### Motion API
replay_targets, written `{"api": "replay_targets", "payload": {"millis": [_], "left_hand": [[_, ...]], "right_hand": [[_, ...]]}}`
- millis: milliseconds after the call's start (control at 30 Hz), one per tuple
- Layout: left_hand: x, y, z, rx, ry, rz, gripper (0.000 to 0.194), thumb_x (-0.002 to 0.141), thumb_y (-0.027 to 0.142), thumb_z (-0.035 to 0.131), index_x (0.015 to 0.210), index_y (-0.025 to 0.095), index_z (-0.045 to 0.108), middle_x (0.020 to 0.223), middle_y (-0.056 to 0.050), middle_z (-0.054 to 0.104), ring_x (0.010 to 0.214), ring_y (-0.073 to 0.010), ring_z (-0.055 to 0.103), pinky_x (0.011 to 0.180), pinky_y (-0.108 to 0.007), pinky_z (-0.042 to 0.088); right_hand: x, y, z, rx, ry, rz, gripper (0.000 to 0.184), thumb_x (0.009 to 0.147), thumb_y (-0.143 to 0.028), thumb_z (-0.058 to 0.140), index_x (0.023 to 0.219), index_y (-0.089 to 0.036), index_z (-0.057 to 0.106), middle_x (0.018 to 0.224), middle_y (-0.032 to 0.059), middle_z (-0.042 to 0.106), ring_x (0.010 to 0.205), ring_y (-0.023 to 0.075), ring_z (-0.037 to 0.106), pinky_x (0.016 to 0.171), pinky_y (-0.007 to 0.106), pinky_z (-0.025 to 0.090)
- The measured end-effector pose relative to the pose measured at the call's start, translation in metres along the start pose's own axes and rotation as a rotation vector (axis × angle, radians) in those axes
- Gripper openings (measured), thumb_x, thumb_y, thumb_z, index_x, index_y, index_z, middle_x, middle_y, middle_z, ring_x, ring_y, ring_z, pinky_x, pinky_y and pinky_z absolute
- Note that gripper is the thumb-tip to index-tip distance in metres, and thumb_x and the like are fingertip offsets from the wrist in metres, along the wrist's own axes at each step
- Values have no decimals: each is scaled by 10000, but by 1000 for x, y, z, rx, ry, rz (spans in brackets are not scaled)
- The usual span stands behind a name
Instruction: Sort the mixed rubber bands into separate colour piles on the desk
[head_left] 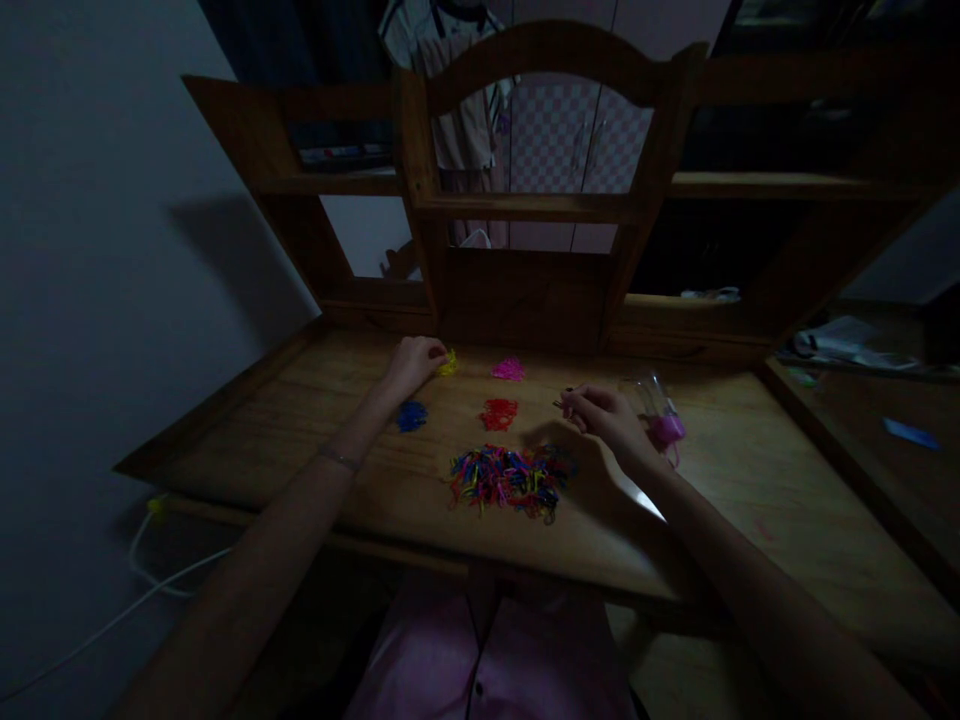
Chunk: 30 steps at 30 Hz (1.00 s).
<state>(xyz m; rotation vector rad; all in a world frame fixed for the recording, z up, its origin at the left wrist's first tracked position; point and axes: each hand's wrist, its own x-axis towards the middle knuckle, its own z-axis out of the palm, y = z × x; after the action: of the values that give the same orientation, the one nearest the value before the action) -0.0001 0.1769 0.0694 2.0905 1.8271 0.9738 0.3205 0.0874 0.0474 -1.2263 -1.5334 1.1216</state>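
Note:
My left hand (418,362) is at the small yellow pile (448,364), fingertips pinched together at its left edge; whether a piece is between them is hidden. Between the thumb and fingers of my right hand (596,408) is a small dark, thin piece (558,404), held above the wood. Closest to me lies a mixed heap (510,480) of small, thin, looped pieces in many colours, too small to name surely. Sorted by colour beyond it are a blue pile (411,416), a red pile (499,414) and a pink pile (508,370).
A clear bottle with a purple cap (667,428) lies just right of my right hand. The wooden desk (300,400) backs onto a shelf unit (525,206). A wall (112,300) rises on the left, with a white cable (142,560) below the desk edge.

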Motion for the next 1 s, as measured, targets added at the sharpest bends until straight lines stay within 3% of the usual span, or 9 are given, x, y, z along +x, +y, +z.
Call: {"api": "replay_targets", "payload": {"millis": [167,233,300,400,533,800,1000], "left_hand": [[-32,17,-15,46,58,66,181,833,307,626,921,194,737,943,-66,743,885,-222,666,871,-327,447],[-62,29,-20,-2,58,126,208,861,340,592,953,213,729,992,-51,737,928,-222,665,890,-328,461],[-99,39,-23,-76,-27,166,218,867,368,583,976,237,720,1017,-33,730,943,-213,664,885,-325,486],[-154,43,-24,-116,-160,130,187,863,366,593,933,250,721,963,-16,730,903,-195,675,847,-309,522],[-201,39,-23,-102,-146,46,209,847,351,626,1021,254,689,1036,-28,694,955,-203,664,839,-322,542],[-230,68,2,-153,-181,58,119,892,277,579,979,240,651,956,-31,646,901,-183,641,809,-313,545],[-232,72,18,5,-135,24,120,856,325,628,918,224,610,918,-39,602,873,-208,610,801,-351,531]], "right_hand": [[1,2,-1,-10,10,8,335,833,-478,580,748,-157,624,667,21,572,540,100,464,477,229,322],[-1,0,1,-13,-7,-6,323,839,-464,575,759,-157,634,676,31,583,541,102,467,471,231,320],[-5,-5,4,-28,-28,-27,306,845,-441,569,762,-156,644,684,40,596,546,106,474,468,232,324],[-11,-13,10,-72,-56,-64,268,847,-389,567,737,-159,649,681,40,610,547,105,481,480,235,336],[-16,-17,17,-96,-82,-72,260,851,-378,565,729,-164,649,668,32,615,545,109,487,492,238,348],[-12,-1,16,-111,-102,-67,267,858,-416,572,793,-170,657,715,38,639,578,126,539,509,242,387],[-12,-5,13,-159,-60,-82,290,866,-428,550,782,-172,657,694,36,639,568,127,536,497,241,377]]}}
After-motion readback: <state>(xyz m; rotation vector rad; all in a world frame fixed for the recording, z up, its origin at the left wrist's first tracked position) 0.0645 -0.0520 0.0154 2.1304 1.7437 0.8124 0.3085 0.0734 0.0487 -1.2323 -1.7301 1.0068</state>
